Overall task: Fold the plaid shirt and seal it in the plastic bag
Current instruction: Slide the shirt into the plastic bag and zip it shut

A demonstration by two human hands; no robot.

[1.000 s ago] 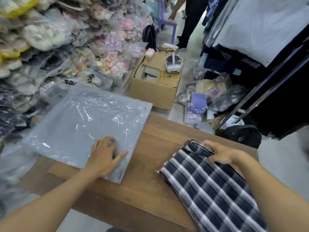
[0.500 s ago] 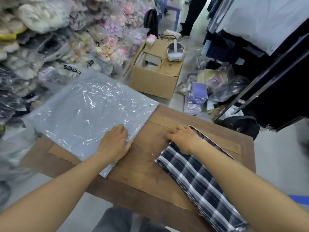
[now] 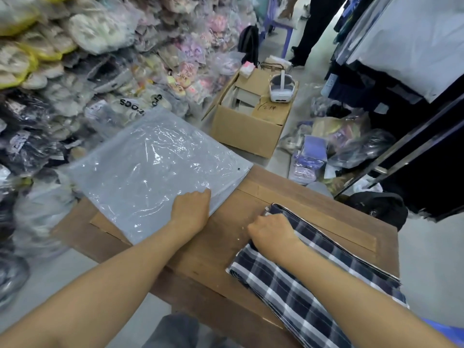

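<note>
While shirt [image 3: 301, 285] lies folded at near right of worktop [image 3: 218, 249], long axis running near-right to far-left, right hand [image 3: 272, 232] curled on its far-left end, apparently gripping cloth. Woven plaid, soft, layered edges. Left hand [image 3: 192, 209] pressed flat on bag [image 3: 155, 177] near its right edge: thin, glossy, crinkled plastic. Bag lies left of shirt, apart; mouth side unclear.

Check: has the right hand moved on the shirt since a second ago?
Yes. The right hand slid from the shirt's far-right edge to its left corner, toward the bag.
</note>
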